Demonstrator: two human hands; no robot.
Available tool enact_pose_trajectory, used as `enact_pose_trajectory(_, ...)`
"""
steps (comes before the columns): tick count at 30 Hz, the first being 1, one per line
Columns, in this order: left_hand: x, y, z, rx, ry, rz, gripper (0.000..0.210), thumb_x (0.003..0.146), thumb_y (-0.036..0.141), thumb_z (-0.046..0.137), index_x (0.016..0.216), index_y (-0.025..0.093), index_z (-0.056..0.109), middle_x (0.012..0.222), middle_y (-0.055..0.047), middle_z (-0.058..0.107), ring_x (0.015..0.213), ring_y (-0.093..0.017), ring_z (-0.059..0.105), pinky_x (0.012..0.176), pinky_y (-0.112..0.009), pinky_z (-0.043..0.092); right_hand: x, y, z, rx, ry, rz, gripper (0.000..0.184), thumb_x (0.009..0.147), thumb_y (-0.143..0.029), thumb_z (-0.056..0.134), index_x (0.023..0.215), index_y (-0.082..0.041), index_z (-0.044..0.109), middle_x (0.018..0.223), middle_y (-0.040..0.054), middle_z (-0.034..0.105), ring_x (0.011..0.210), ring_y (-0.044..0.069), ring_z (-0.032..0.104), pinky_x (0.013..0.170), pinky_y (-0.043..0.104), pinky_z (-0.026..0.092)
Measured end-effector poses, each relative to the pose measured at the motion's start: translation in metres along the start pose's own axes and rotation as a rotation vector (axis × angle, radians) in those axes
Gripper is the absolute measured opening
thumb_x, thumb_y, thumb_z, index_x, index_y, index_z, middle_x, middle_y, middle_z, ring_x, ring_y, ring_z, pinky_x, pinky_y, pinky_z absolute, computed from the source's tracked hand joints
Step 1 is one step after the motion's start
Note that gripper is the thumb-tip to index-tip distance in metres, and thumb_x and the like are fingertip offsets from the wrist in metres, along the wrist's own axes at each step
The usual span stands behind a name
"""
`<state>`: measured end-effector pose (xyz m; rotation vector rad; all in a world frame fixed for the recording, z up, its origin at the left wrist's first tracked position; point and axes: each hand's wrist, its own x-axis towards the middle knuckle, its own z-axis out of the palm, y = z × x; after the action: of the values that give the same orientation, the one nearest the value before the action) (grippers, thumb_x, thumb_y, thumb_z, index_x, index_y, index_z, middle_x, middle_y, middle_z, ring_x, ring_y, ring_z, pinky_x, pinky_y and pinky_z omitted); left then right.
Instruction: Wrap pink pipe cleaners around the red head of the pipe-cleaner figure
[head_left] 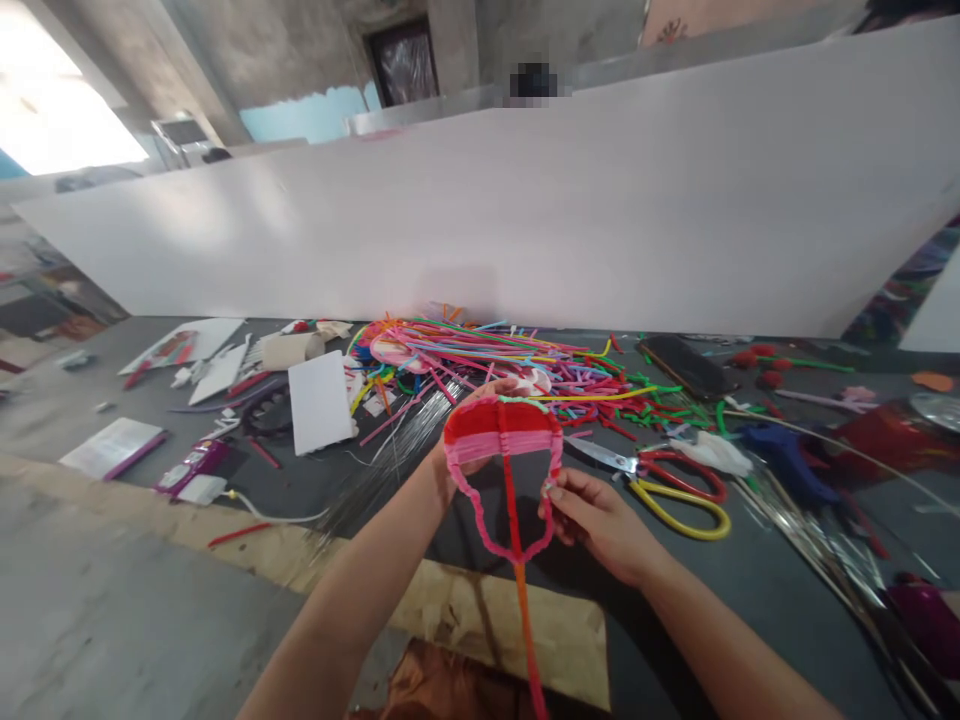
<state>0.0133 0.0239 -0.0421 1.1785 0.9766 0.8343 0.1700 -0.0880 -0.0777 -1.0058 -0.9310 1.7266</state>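
Note:
A pipe-cleaner shape (504, 432) is held up over the near edge of the table. Its outline is pink, a red strip runs down the middle, and red and pink rows fill its upper part. An orange-red stem hangs below. My left hand (472, 455) is behind the upper left of the shape, gripping it, with its fingers partly hidden. On the right edge, my right hand (589, 515) pinches the pink outline between thumb and fingers. Scissors (660, 480) with red and yellow handles lie open-bladed just beyond my right hand.
A heap of coloured pipe cleaners (480, 360) lies behind the shape, beside thin wires (412, 430). To the left are a white card (321, 402) and a purple glue gun (196, 468). A phone (686, 365) and a blue tool (791, 462) lie right. A white board (480, 220) stands behind.

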Motion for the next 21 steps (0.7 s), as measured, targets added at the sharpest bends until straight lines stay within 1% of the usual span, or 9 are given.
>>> enact_pose_trajectory(2, 0.004, 0.006, -0.010, -0.098, -0.008, -0.014, 0.040, 0.080, 0.051, 0.050, 0.095, 0.016, 0.062, 0.083, -0.007, 0.067, 0.080, -0.019, 0.064, 0.073, -0.031, 0.049, 0.001, -0.002, -0.002, -0.062, 0.056, -0.025, 0.032, 0.074, -0.048, 0.066, 0.073, -0.018, 0.055, 0.063, -0.0015, 0.058, 0.050, 0.007, 0.045, 0.046, 0.021, 0.036)
enact_pose_trajectory(3, 0.003, 0.009, -0.017, -0.146, -0.015, -0.044, 0.042, 0.079, 0.053, 0.051, 0.092, 0.015, 0.063, 0.081, -0.007, 0.067, 0.077, -0.019, 0.064, 0.071, -0.031, 0.049, 0.001, -0.002, -0.003, -0.090, 0.072, -0.033, 0.032, 0.073, -0.048, 0.066, 0.072, -0.018, 0.055, 0.062, -0.0018, 0.057, 0.050, 0.008, 0.046, 0.046, 0.021, 0.037)
enact_pose_trajectory(5, 0.001, 0.014, -0.029, -0.235, -0.030, -0.158, 0.048, 0.076, 0.058, 0.054, 0.083, 0.012, 0.065, 0.075, -0.009, 0.068, 0.069, -0.018, 0.064, 0.067, -0.030, 0.050, 0.002, -0.002, -0.004, -0.131, 0.087, -0.048, 0.033, 0.074, -0.049, 0.065, 0.072, -0.018, 0.054, 0.061, -0.0024, 0.057, 0.050, 0.008, 0.046, 0.046, 0.021, 0.037)
enact_pose_trajectory(7, -0.001, 0.017, -0.038, -0.239, -0.036, -0.218, 0.046, 0.071, 0.055, 0.062, 0.080, 0.010, 0.067, 0.072, -0.008, 0.068, 0.064, -0.016, 0.062, 0.063, -0.027, 0.049, 0.003, -0.002, -0.004, -0.159, 0.093, -0.061, 0.033, 0.074, -0.049, 0.064, 0.072, -0.018, 0.054, 0.062, -0.0028, 0.056, 0.049, 0.007, 0.046, 0.047, 0.022, 0.038)
enact_pose_trajectory(10, 0.000, 0.019, -0.044, -0.066, -0.051, -0.154, 0.035, 0.063, 0.041, 0.075, 0.079, 0.011, 0.068, 0.071, -0.004, 0.068, 0.062, -0.012, 0.061, 0.062, -0.023, 0.046, 0.003, 0.000, -0.004, -0.193, 0.076, -0.057, 0.033, 0.075, -0.049, 0.063, 0.072, -0.018, 0.054, 0.061, -0.0031, 0.055, 0.050, 0.008, 0.046, 0.048, 0.022, 0.039)
enact_pose_trajectory(12, 0.002, 0.018, -0.044, 0.101, -0.068, -0.089, 0.031, 0.062, 0.038, 0.075, 0.076, 0.012, 0.068, 0.066, 0.000, 0.066, 0.059, -0.010, 0.057, 0.059, -0.021, 0.042, 0.003, 0.001, -0.004, -0.210, 0.059, -0.042, 0.032, 0.075, -0.049, 0.063, 0.071, -0.018, 0.054, 0.060, -0.0032, 0.055, 0.050, 0.008, 0.046, 0.048, 0.023, 0.039)
enact_pose_trajectory(15, 0.003, 0.015, -0.042, 0.295, -0.071, -0.011, 0.028, 0.065, 0.039, 0.071, 0.073, 0.012, 0.068, 0.060, 0.003, 0.061, 0.055, -0.008, 0.051, 0.056, -0.020, 0.037, 0.003, 0.003, -0.005, -0.230, 0.038, -0.023, 0.032, 0.076, -0.049, 0.062, 0.071, -0.018, 0.054, 0.061, -0.0027, 0.056, 0.050, 0.008, 0.046, 0.049, 0.023, 0.040)
enact_pose_trajectory(17, 0.003, 0.012, -0.040, 0.341, -0.054, 0.014, 0.026, 0.067, 0.038, 0.068, 0.072, 0.013, 0.067, 0.060, 0.004, 0.060, 0.055, -0.007, 0.049, 0.056, -0.020, 0.036, 0.003, 0.003, -0.006, -0.238, 0.025, -0.016, 0.032, 0.076, -0.048, 0.062, 0.072, -0.018, 0.055, 0.062, -0.0024, 0.056, 0.050, 0.008, 0.047, 0.049, 0.023, 0.041)
enact_pose_trajectory(21, 0.004, 0.009, -0.035, 0.358, -0.052, 0.006, 0.029, 0.068, 0.042, 0.066, 0.070, 0.013, 0.066, 0.058, 0.004, 0.058, 0.055, -0.008, 0.048, 0.056, -0.021, 0.035, 0.004, 0.003, -0.008, -0.241, 0.028, 0.010, 0.033, 0.075, -0.050, 0.063, 0.071, -0.018, 0.055, 0.062, -0.0021, 0.056, 0.050, 0.008, 0.048, 0.049, 0.023, 0.042)
